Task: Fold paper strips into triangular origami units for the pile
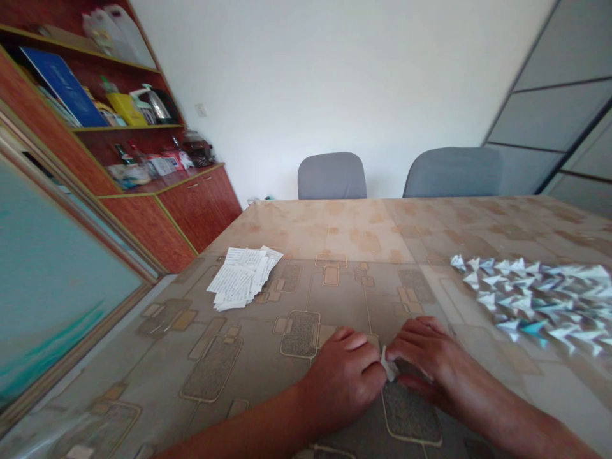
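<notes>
A small folded piece of paper (389, 368) is pinched between my two hands, low over the patterned tablecloth. My left hand (347, 366) is closed, its fingers curled against the paper's left side. From the right, the thumb and fingers of my right hand (425, 354) close on the same piece. Most of the paper is hidden by my fingers, so its exact shape does not show. A loose pile of printed paper slips (241, 277) lies to the left. Over to the right, several folded paper pieces (530, 296) stand in rows, one with a teal patch.
The table (296, 223) has a brown tablecloth with rectangle patterns. Two grey chairs (332, 175) stand at its far side against a white wall. On the left is a wooden cabinet (196, 201) with bottles, a kettle (157, 105) and a blue folder (64, 86).
</notes>
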